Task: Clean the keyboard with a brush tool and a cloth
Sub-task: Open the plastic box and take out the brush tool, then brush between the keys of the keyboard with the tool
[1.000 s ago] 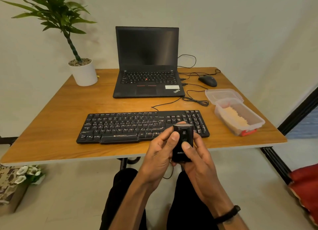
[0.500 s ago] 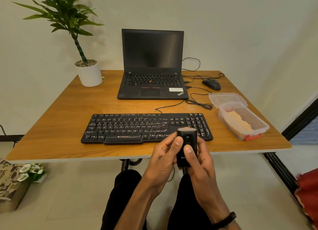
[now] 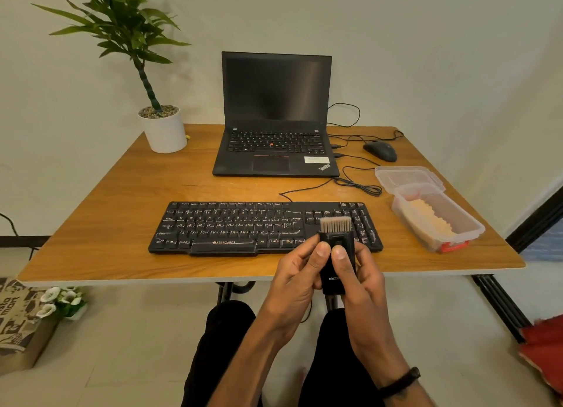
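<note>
Two hands hold a small black brush tool (image 3: 337,259) upright in front of the near edge of the tabletop (image 3: 122,193). The fingers (image 3: 320,253) of the left hand (image 3: 300,280) are curled around the tool's left side, with the thumb pressed on its front face. The right hand (image 3: 361,285) grasps the right side, its thumb resting beside the left thumb on a raised panel near the tool's top. A fan of pale bristles sticks up from the top of the tool, seen against the right end of the keyboard (image 3: 265,228). A dark band circles the right wrist.

The keyboard is black and full sized, lying flat and parallel to the near edge of the wooden tabletop, just beyond the hands. Its cable (image 3: 332,186) runs back in loose coils toward an open black laptop (image 3: 275,123), which sits at the far middle with a dark screen. To the right of the laptop is a black mouse (image 3: 380,151) with its own cable. Nearer on the right side stands a clear plastic container (image 3: 438,221) holding a pale folded cloth (image 3: 426,216), with its clear lid (image 3: 406,176) lying just behind and touching it. At the far left corner is a potted plant (image 3: 158,108) in a white pot.

Below the tabletop, the person's legs in dark trousers are visible. On the floor to the left sits a printed bag beside white flowers (image 3: 56,300), and a red object shows at the lower right edge.
</note>
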`<state>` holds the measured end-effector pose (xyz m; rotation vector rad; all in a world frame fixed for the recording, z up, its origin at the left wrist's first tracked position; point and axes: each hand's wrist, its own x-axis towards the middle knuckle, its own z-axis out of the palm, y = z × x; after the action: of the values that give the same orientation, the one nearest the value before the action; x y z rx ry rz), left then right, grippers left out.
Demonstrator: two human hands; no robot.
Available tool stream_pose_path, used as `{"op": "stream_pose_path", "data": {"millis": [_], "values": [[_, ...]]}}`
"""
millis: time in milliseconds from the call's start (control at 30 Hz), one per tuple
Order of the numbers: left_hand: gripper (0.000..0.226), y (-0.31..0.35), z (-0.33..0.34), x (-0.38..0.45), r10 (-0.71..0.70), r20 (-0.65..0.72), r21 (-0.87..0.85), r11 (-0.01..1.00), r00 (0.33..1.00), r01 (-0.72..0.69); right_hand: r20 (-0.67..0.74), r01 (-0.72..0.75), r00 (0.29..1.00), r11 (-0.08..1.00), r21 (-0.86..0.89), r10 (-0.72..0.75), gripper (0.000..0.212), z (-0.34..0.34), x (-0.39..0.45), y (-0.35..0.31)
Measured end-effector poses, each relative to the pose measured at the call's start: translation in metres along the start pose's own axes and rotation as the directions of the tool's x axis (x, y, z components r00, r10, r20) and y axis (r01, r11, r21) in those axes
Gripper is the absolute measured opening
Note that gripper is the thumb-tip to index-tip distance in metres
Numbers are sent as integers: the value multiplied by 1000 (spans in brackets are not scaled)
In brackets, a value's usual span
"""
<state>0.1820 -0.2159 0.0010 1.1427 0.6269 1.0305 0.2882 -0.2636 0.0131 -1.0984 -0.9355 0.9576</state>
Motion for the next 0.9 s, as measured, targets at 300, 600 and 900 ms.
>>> {"op": "stream_pose_path", "data": {"millis": [300, 600, 900], "values": [[39, -3, 0, 5, -20, -9, -10, 1000, 1000, 20, -56, -94, 994, 995, -41, 91, 28, -1, 9, -5], [30, -26, -34, 18, 562, 24, 979, 154, 827, -134, -95, -100, 994, 875, -474, 63, 42, -58, 75, -47], [63, -23, -39, 51, 374, 179, 983, -34, 910, -179, -144, 25, 960, 583, -812, -241, 61, -69, 150, -73]]}}
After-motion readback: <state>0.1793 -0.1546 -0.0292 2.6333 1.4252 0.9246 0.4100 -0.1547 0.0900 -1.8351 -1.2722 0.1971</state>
